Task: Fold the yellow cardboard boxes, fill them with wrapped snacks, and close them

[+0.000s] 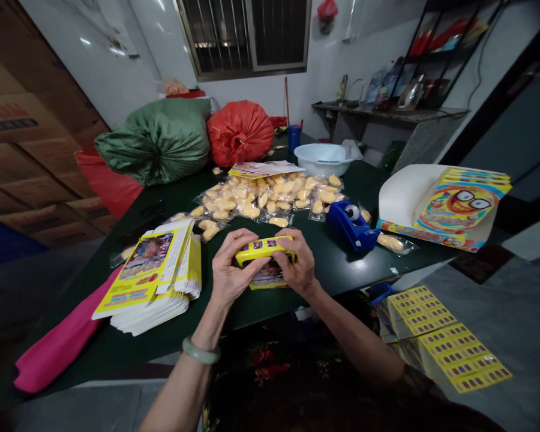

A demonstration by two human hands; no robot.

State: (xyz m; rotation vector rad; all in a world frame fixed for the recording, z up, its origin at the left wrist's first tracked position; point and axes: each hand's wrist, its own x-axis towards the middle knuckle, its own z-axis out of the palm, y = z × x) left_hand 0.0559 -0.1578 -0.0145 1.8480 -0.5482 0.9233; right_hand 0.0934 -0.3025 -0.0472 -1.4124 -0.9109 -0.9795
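Yellow box held between two hands, flat cartons stacked beside

Both hands were closed on one yellow box, the left hand and the right hand pressing its opposite ends above the green table. The work looked partway along: rows of yellow boxes showed at lower right, seemingly finished, while a thick stack of flat cartons and a heap of clear-wrapped yellow pieces seemed left to use. Whether the held box was filled could not be told. A blue tape dispenser sat near the right hand.

Blurred red and blue lettering marked the brown cardboard boxes; a bespectacled grinning face decorated the display box. No brand name was legible.
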